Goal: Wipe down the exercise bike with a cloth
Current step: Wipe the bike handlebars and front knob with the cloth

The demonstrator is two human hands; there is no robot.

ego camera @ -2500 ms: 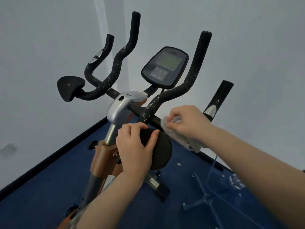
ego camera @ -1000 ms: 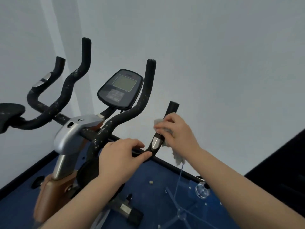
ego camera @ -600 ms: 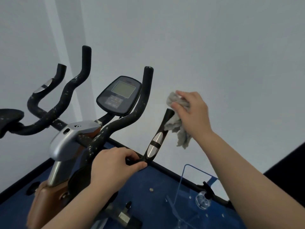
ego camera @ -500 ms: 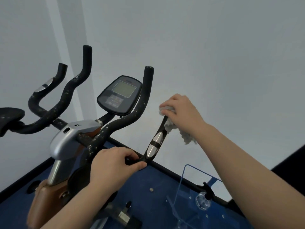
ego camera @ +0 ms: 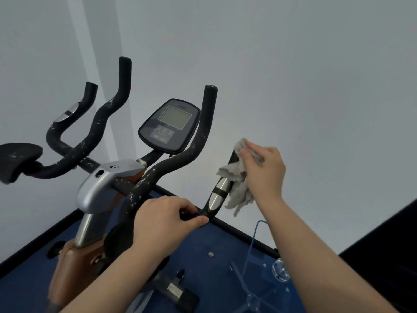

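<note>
The exercise bike (ego camera: pixel 108 184) fills the left and middle, with worn black handlebars and a dark console (ego camera: pixel 169 126) between them. My left hand (ego camera: pixel 164 220) grips the lower bend of the right handlebar. My right hand (ego camera: pixel 264 170) holds a grey cloth (ego camera: pixel 237 184) against the upper part of the right outer grip (ego camera: pixel 220 190), which has a silver sensor band. The cloth hangs down below my fingers and hides the grip's top.
White walls close in behind the bike. A blue floor (ego camera: pixel 203 240) with a dark skirting lies below. A clear acrylic stand (ego camera: pixel 259 285) sits on the floor at the lower right. A black elbow pad (ego camera: pixel 18 159) juts out at the far left.
My right hand and the cloth slid up the right outer grip from its sensor band to its top, and now sit slightly lower. My left hand shifted from the black pad to the bar bend.
</note>
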